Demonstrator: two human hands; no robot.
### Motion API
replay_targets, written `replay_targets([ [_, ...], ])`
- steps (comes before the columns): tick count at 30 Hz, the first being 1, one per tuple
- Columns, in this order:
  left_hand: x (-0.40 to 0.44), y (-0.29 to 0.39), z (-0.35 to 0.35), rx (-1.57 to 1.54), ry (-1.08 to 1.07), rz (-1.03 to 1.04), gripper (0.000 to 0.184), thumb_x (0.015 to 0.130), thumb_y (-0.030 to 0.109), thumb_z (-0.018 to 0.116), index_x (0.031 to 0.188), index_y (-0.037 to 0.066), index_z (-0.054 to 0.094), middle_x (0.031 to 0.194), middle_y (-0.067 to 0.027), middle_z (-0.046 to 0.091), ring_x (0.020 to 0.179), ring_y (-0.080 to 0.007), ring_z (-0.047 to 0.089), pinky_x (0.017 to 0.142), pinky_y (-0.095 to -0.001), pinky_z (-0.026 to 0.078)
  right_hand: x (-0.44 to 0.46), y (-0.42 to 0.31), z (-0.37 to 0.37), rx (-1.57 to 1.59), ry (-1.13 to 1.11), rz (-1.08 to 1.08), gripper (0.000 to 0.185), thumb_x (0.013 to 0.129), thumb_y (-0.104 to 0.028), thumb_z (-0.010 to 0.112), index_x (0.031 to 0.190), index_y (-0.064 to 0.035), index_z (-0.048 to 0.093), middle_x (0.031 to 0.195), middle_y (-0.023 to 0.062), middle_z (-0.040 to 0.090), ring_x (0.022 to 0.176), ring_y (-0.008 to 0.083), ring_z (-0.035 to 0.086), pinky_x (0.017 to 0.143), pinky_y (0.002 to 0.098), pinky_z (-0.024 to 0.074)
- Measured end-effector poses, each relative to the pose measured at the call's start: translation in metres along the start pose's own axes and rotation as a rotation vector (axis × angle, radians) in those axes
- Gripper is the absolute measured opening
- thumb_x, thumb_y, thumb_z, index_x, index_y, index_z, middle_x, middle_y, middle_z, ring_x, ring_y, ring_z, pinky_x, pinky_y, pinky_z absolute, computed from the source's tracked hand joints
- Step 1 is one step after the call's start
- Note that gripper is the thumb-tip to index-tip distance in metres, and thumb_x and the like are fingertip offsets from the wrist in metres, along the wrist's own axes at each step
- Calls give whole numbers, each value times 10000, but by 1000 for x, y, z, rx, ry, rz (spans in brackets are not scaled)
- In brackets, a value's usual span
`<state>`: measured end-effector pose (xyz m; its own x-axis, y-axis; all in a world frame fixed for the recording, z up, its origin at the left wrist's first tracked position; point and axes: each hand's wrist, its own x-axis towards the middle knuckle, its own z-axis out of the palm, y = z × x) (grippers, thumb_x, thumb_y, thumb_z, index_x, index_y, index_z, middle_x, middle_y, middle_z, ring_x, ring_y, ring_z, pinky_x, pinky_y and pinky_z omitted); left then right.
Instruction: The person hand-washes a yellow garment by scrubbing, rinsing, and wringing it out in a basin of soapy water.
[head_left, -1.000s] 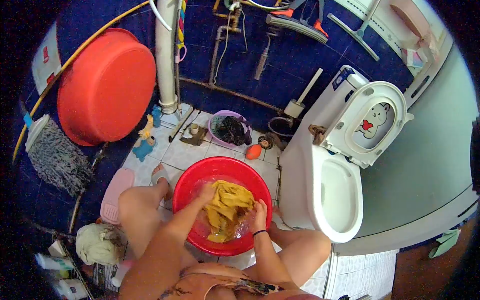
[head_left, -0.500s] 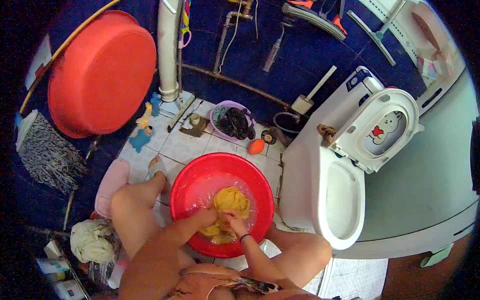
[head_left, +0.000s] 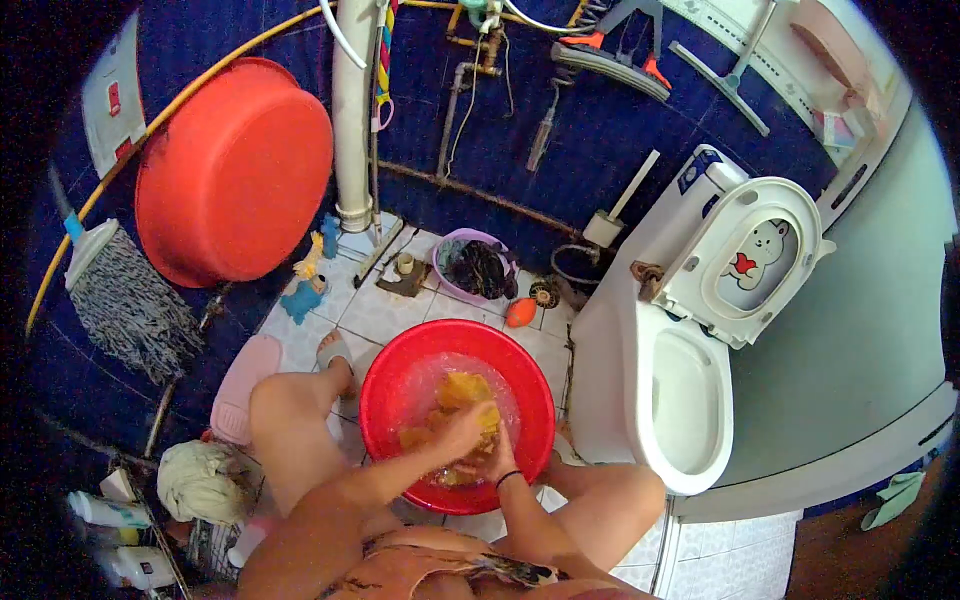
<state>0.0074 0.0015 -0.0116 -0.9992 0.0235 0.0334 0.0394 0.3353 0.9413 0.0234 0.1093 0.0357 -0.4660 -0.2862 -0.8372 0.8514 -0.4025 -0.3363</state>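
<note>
A red basin [head_left: 385, 375] with water in it stands on the tiled floor between the person's legs. Yellow cloth [head_left: 462, 388] lies bunched in the water, part of it raised between the hands. My left hand [head_left: 468, 430] is closed on the cloth from the left side. My right hand [head_left: 497, 458], with a dark band on its wrist, is pressed against the cloth just to the right and below. The two hands are close together, and their fingers partly hide the cloth.
Behind the basin are a purple tub [head_left: 447, 272] with dark cloth and an orange object [head_left: 521, 313]. A toilet [head_left: 640, 400] stands at the right. A large red tub [head_left: 235, 170] and a mop [head_left: 135, 300] are on the left; pale cloth [head_left: 200, 482] sits lower left.
The hands were apart with the cloth spread between them, then came together. Now they are slightly further right, with the cloth bunched and partly lifted. The camera view has shifted.
</note>
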Motion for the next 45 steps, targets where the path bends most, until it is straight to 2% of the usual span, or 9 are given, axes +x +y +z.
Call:
replay_targets([
  [6,-52,100,-6,216,-328,434,241,804,165,419,994,90,547,905,-149,582,865,-290,561,761,-409,429,93,23,-67,182,-593,-270,584,785,-566,395,1204,-161,427,1138,82,493,1016,278,492,800,462,434],
  [16,5,37,-11,554,-165,63,273,798,309,478,923,76,544,797,-185,584,723,-352,569,605,-440,456,-6,3,13,399,-388,-372,406,842,-380,405,1122,-99,492,1050,68,553,952,235,536,820,404,446],
  [18,-12,41,16,576,-274,173,286,788,312,481,944,83,553,837,-190,583,754,-343,575,624,-444,454,65,22,-19,-109,-283,-926,364,835,-359,423,1078,-104,516,1027,72,562,939,240,539,823,402,443],
  [20,-33,48,27,452,-230,590,288,780,296,483,952,79,561,878,-186,583,768,-323,581,643,-441,453,56,26,-16,43,-298,-723,357,833,-351,429,1073,-102,518,1024,73,562,932,239,540,821,401,444],
  [24,8,-1,28,326,-113,-24,224,840,257,445,885,76,569,794,-116,575,728,-242,558,642,-378,448,22,9,-6,321,-290,-343,342,828,-335,440,1062,-99,522,1016,74,562,920,238,541,817,398,444],
  [29,30,21,-67,46,-116,54,278,844,275,460,911,22,554,841,-179,585,785,-312,571,698,-382,445,31,-6,-2,-425,-280,-560,430,765,-290,515,1108,-35,465,935,70,567,854,215,556,757,379,455],
  [33,23,52,-92,200,-400,246,248,831,277,494,900,46,549,852,-160,588,797,-296,573,703,-366,442,-22,0,29,-1863,603,-784,715,728,-296,580,1289,-43,215,1211,173,431,1102,267,427,926,336,337],
  [37,14,73,-87,87,-419,180,286,800,282,549,971,57,507,891,-144,577,823,-263,573,718,-358,441,-31,-14,37,-1187,-135,-783,675,699,-258,627,1250,-37,306,1176,194,456,1079,275,452,884,337,366],
  [45,2,88,-92,-160,-326,248,715,687,285,668,1241,69,271,1120,-147,449,1076,-258,433,914,-364,339,-28,-36,32,-1115,130,-1106,381,676,-247,622,979,-21,577,851,156,619,792,264,603,686,348,464],
])
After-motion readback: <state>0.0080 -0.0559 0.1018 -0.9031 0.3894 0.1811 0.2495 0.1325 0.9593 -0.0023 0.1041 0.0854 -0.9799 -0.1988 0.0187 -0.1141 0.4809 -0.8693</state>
